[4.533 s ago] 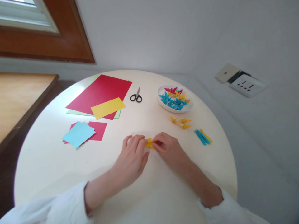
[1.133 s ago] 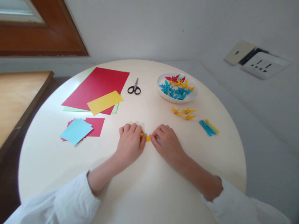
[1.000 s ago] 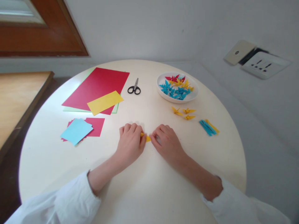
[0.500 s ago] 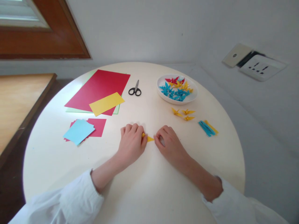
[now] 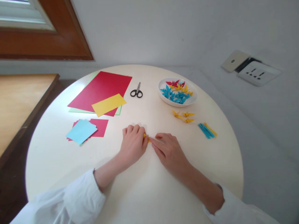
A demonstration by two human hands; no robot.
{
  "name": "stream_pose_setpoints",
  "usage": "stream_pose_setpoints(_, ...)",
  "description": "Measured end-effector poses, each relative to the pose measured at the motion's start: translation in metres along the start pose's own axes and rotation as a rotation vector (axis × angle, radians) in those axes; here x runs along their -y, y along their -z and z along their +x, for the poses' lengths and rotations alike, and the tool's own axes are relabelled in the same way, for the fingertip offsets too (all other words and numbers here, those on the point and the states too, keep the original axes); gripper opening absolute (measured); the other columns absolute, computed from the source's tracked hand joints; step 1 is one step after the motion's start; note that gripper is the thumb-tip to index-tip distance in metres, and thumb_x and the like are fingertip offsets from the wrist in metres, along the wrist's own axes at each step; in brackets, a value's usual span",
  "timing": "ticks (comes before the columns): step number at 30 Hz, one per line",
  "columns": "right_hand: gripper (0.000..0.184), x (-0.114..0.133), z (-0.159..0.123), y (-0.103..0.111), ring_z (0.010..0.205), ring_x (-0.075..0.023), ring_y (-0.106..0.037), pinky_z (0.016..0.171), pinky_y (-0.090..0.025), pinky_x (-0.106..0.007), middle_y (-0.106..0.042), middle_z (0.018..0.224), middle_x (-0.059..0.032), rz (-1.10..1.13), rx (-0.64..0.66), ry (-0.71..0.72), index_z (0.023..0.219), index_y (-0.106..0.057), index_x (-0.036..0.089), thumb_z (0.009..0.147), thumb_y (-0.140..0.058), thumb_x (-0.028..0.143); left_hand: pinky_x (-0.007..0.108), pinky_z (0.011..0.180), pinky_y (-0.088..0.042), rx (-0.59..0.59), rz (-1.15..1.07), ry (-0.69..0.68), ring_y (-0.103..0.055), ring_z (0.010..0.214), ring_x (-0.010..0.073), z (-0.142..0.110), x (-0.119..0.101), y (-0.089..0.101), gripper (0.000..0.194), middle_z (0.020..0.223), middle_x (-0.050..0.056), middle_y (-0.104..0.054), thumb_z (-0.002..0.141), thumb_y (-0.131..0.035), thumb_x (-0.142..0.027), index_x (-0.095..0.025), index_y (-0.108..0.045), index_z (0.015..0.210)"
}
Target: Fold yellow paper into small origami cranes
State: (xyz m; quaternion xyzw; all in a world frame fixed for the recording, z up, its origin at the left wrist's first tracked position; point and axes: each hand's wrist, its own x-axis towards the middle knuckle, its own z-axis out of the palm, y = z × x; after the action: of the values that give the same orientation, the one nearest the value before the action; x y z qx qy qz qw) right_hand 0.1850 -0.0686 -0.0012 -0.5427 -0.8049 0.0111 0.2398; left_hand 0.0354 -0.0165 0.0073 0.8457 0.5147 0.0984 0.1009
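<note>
A small piece of folded yellow paper (image 5: pixel 149 140) is between my two hands, low over the white table, mostly covered by fingers. My left hand (image 5: pixel 133 141) is closed on it, the thumb and curled fingers pinching its left part. From the other side my right hand (image 5: pixel 170 152) reaches in, with index finger and thumb brought together at the paper's right end; the other fingers are bent. Beyond my right hand lie several folded yellow paper cranes (image 5: pixel 187 114).
A white dish (image 5: pixel 164 100) holds red, yellow and blue cranes. Blue and yellow paper strips (image 5: pixel 206 130) lie at right. Scissors (image 5: pixel 136 91) rest mid-back. Red sheets (image 5: pixel 100 90), a yellow rectangle (image 5: pixel 109 105) and blue squares (image 5: pixel 81 131) lie at left.
My right hand's index finger has straightened and moved left onto the yellow paper, covering its pointed end. My left hand keeps its hold. The whole view has shifted slightly.
</note>
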Motion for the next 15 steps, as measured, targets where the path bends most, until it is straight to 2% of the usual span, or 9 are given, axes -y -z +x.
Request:
stream_pose_setpoints(8,0.024,0.0019,-0.0010,-0.0011,0.087,-0.0213,-0.054,0.069,-0.039,-0.035,-0.064,0.097,-0.0090,-0.209,-0.008,0.060,0.106,-0.063,0.020,0.086,-0.050,0.021,0.038,0.074,-0.033,-0.014,-0.049,0.002,-0.046,0.084,0.0243,-0.0004,0.0010,-0.0004,0.010,0.088,0.006,-0.058,0.085,-0.041,-0.023,-0.018,-0.050,0.085)
stream_pose_setpoints(15,0.022,0.0035,-0.0046,0.0013,0.091,-0.0212,-0.059,0.073,-0.044,-0.036,-0.068,0.098,-0.0104,-0.131,-0.060,0.054,0.097,-0.064,0.014,0.086,-0.045,0.013,0.039,0.076,-0.033,-0.030,-0.073,0.001,-0.046,0.085,0.0241,-0.0008,0.0024,-0.0004,0.012,0.089,0.006,-0.058,0.085,-0.039,-0.023,-0.018,-0.051,0.087)
